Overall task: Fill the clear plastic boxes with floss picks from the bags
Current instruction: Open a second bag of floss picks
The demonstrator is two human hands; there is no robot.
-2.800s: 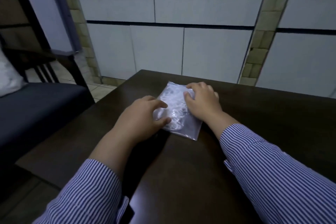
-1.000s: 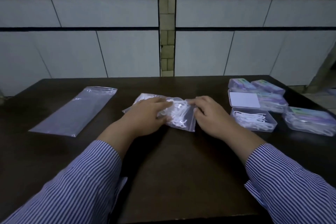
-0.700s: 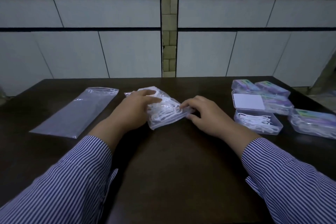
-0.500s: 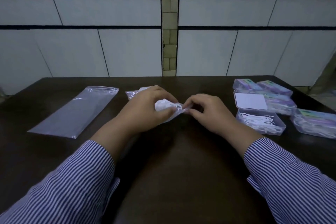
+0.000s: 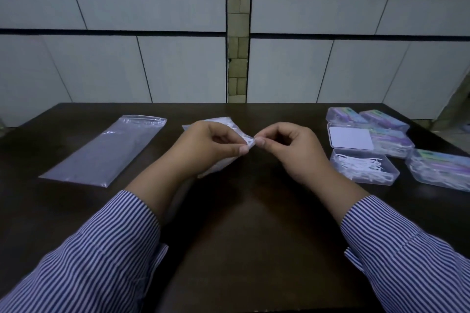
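Fingertips of both your hands meet at the centre of the view, thumb and forefinger of each curled tight and pinching the same corner of a small clear bag of floss picks [image 5: 223, 160]; half a second ago your left hand [image 5: 203, 150] wrapped over the bag with the right only touching its end, and now the bag is lifted off the dark table [image 5: 241, 249] and turned so its mouth faces your right hand [image 5: 292, 152]; that reads as the start of pulling the bag open, so picks are about to be free to pour, though whether the seal has parted is too small to tell. Nearest you, at six o'clock, your striped sleeves frame bare tabletop; at the middle, the bag hangs between your hands, its body trailing under the left palm towards seven o'clock. At three o'clock, just beside your right hand, an open clear box [image 5: 363, 168] lies partly filled with white picks, its lid [image 5: 352, 138] folded back behind it; a closed, filled box [image 5: 440, 170] sits further right. Further off at two o'clock, more closed boxes [image 5: 368, 119] cluster together. At ten o'clock a flat empty bag [image 5: 106, 150] lies well apart.
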